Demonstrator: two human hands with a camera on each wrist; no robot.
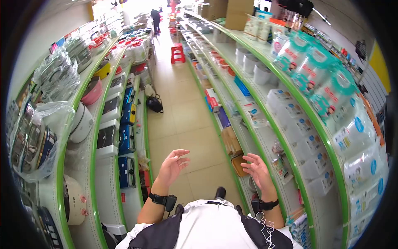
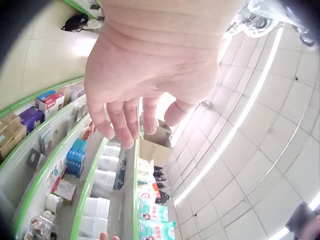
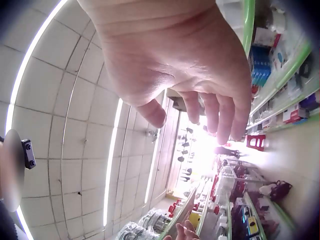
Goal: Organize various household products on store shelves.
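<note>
Both hands are raised in front of the body above the aisle floor, palms facing each other, a gap between them. The left hand has loosely bent fingers and holds nothing; in the left wrist view its palm and fingers hang relaxed. Near the right-hand shelves, the right hand is held up with fingers apart and slightly bent, also with nothing in it. The right wrist view shows the same hand from the palm side, touching nothing.
Shelves with green edges line both sides, carrying plastic containers, wrapped pots and boxed stoves. Further along the tiled floor are a black bag, a red stool and a person in dark clothes.
</note>
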